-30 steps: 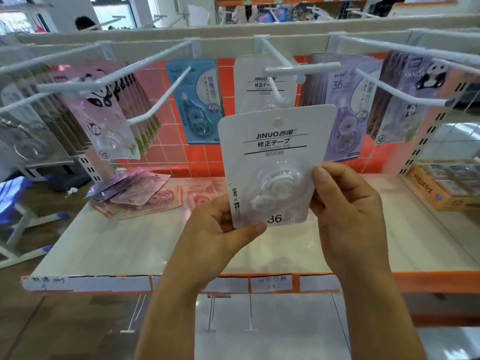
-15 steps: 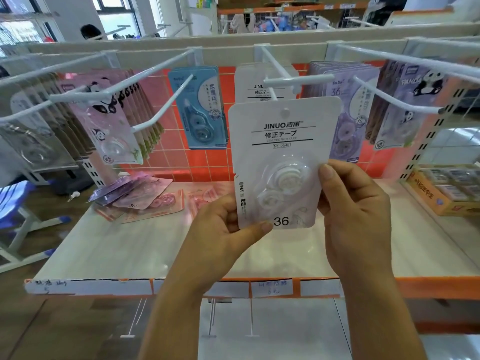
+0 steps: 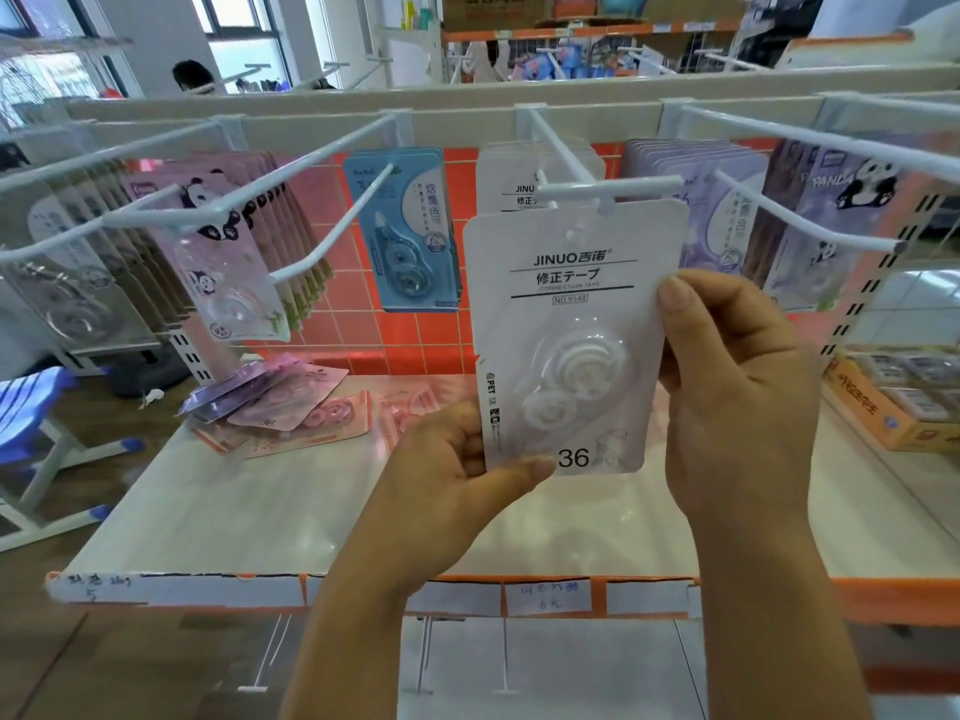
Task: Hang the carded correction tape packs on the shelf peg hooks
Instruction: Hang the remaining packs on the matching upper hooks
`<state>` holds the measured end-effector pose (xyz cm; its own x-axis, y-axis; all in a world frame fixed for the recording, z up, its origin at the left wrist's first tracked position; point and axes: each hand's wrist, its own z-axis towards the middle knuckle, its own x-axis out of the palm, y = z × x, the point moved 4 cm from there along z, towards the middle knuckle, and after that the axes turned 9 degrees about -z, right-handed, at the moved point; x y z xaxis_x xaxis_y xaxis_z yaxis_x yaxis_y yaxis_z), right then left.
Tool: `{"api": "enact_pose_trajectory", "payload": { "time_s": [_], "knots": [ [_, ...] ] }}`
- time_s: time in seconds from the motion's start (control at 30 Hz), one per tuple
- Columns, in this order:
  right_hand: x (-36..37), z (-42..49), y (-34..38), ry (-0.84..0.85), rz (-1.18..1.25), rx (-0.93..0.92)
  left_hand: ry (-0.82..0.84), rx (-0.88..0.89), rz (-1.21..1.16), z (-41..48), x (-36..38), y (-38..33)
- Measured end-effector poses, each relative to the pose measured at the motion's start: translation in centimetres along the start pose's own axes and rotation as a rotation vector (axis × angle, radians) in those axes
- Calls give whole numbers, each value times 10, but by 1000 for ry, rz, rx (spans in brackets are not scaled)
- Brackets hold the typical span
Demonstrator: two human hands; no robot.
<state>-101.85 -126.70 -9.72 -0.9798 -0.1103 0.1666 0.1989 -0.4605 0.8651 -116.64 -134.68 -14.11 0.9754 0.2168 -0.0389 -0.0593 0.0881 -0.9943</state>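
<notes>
Clearly left hand and right hand pinch the white pack, hiding the hung pack behind.

The white pack has black lettering, beside pink panda-print packs, a blue pack and orange tiles.

white pack: JINUO, CORRECTION TAPE, NO.9548, 36 | purple pack: PANDA
</notes>
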Motion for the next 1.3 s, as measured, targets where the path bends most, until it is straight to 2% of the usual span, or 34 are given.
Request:
{"api": "enact_pose_trajectory", "payload": {
  "time_s": [0.23, 0.37, 0.63, 0.77, 0.8, 0.9, 1.0, 1.13, 1.3],
  "knots": [
    [10, 14, -23, -13, -63, 20, -60, -2, -35, 13, -5, 5],
    [25, 36, -51, -69, -240, 48, -145, -11, -175, 50, -9, 14],
    [42, 55, -92, -48, -565, 34, -245, -11, -172, 114, -15, 38],
    [43, 39, -123, -24, -657, 107, -268, -50, -198, 114, -20, 65],
    [44, 33, -133, -4, -672, 138, -295, -67, -119, 114, -25, 74],
    [52, 15, -167, 110, -750, 282, -372, -124, 503, 110, -47, 108],
    [64, -7, -193, 319, -837, 420, -368, -193, 804, 98, -65, 141],
    [90, -34, -214, 520, -874, 510, -307, -315, 995, 76, -79, 168],
    [118, -50, -215, 508, -758, 596, -294, -238, 1017, 62, -85, 179]
  ]
}}
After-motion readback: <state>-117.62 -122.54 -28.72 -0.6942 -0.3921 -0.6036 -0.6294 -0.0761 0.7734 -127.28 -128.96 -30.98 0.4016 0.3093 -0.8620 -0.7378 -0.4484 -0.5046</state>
